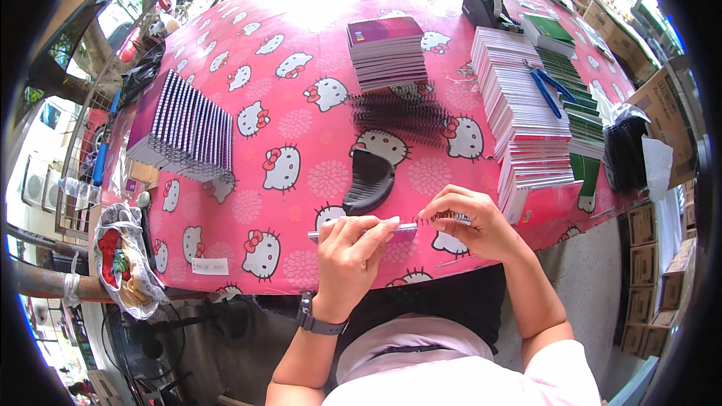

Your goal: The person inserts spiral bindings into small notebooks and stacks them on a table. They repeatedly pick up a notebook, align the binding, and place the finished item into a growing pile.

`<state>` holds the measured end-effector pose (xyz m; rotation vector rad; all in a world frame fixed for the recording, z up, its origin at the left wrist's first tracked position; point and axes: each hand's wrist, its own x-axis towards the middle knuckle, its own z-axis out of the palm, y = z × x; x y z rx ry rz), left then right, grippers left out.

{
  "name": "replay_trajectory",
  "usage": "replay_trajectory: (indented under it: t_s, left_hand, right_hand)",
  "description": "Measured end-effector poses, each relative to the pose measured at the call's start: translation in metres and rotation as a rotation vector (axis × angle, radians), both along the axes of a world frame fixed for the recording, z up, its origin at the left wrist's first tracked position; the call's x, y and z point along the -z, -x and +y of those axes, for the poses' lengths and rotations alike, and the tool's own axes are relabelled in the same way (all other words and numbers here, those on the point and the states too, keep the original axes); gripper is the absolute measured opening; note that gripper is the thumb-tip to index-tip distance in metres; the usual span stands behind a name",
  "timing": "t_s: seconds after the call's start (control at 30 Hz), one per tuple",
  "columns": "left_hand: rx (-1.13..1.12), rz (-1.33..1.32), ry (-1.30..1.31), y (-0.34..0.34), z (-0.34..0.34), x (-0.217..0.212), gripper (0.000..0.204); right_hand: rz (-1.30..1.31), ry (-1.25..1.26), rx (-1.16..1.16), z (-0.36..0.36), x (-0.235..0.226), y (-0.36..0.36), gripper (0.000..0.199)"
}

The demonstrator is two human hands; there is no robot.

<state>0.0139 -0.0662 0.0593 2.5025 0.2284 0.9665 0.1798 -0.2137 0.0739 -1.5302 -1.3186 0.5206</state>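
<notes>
My left hand [350,246] grips a thin purple-covered booklet [407,231] along its edge, close to the table's front edge. In my right hand [475,219], the fingers pinch a dark binding coil [453,216], whose end meets the right end of the booklet's edge. Just beyond my hands lies a black curved plastic piece [368,183]. Behind it is a pile of loose black binding coils [402,116], in front of a stack of purple-covered booklets [387,56]. Booklets with coils along their edges [188,131] stand stacked at the left.
At right, long stacks of pink-covered booklets [519,98] and green-covered booklets [583,131] carry blue-handled pliers [545,92]. A black tape dispenser [490,10] stands behind them. A plastic bag [124,259] hangs at the table's left edge, above a fan [143,346].
</notes>
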Motion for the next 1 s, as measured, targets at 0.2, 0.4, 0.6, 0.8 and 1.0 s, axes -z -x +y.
replay_trajectory:
  t_s: [0.2,0.4,0.6,0.8,1.0]
  left_hand:
    - [0.005,0.008,-0.004,0.000,-0.001,-0.001,0.022]
    - [0.025,0.015,-0.003,0.002,-0.001,0.000,0.030]
    - [0.021,0.018,-0.002,0.003,-0.001,0.000,0.028]
    - [-0.038,0.043,0.016,0.000,-0.006,-0.004,0.022]
    - [-0.052,0.099,0.012,-0.002,-0.008,-0.002,0.020]
  right_hand:
    - [0.000,-0.015,-0.032,-0.001,0.000,-0.002,0.019]
    - [-0.006,-0.028,-0.032,0.003,0.003,-0.003,0.020]
    - [0.108,0.141,-0.139,-0.005,-0.002,-0.006,0.022]
    - [-0.102,0.060,-0.096,-0.001,-0.006,-0.002,0.022]
    - [-0.179,0.071,-0.097,-0.001,0.002,0.003,0.020]
